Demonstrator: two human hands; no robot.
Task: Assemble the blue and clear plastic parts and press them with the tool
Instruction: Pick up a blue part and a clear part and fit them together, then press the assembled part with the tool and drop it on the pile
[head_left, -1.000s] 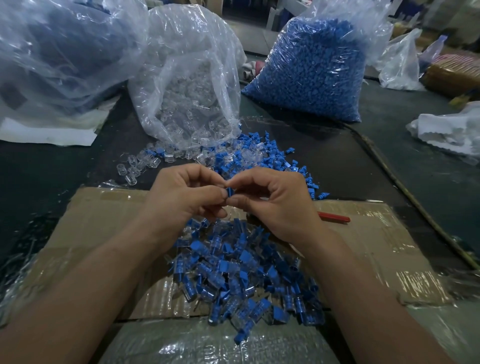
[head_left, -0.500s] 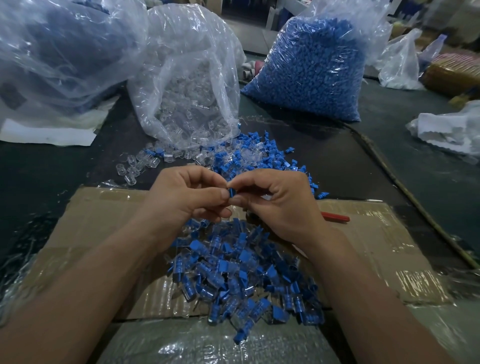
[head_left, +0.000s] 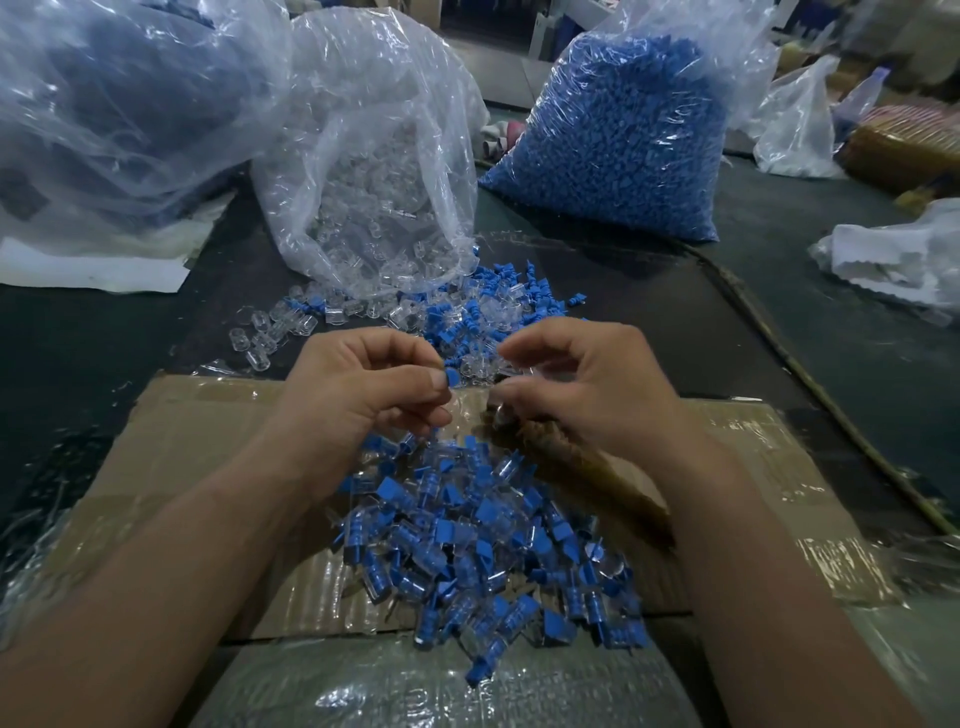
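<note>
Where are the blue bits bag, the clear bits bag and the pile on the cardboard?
Blue bits bag (head_left: 613, 145): head view, its bulging front.
Clear bits bag (head_left: 374, 202): head view, its lower half.
Pile on the cardboard (head_left: 483, 545): head view, heap's middle.

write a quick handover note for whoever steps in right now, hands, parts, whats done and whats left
Left hand: fingers pinch a blue part.
Right hand: fingers pinch what looks like a clear part, blurred. The two parts are apart, not joined.
Supply: loose parts at the mouth of the clear-parts bag; blue-parts bag behind.
Done: a pile of joined pieces on the cardboard.
Left: join this pair, press it; the tool is not in plain sight.
</note>
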